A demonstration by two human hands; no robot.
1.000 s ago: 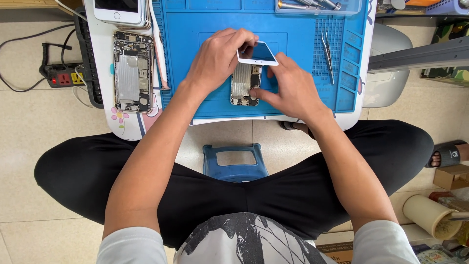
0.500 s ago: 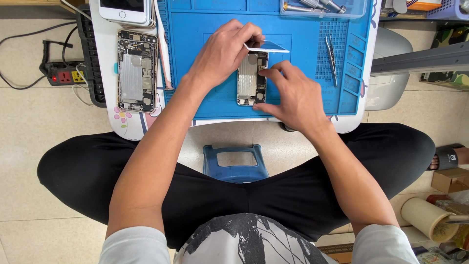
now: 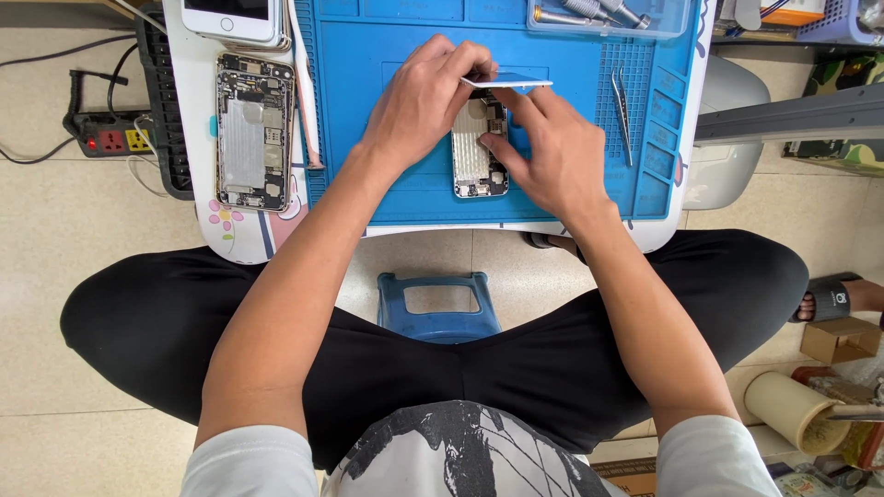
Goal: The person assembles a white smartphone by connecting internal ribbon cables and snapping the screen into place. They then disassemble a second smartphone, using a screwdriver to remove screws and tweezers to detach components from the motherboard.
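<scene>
An opened phone body (image 3: 477, 170) with its metal insides showing lies on the blue work mat (image 3: 368, 138). Its screen panel (image 3: 516, 81) is lifted at the phone's top end and shows as a thin white strip. My left hand (image 3: 419, 101) pinches the left end of that panel. My right hand (image 3: 552, 156) has its thumb on the phone body and its index finger up under the panel.
A second opened phone (image 3: 253, 129) lies on the white table, left of the mat, below a white phone (image 3: 230, 17). Tweezers (image 3: 623, 92) rest on the mat's right side, under a clear tool tray (image 3: 608, 14). A blue stool (image 3: 437, 308) and a power strip (image 3: 110, 138) are on the floor.
The screen panel has tilted from showing its blue face to a thin edge-on strip. My right hand has moved up along the phone toward the panel.
</scene>
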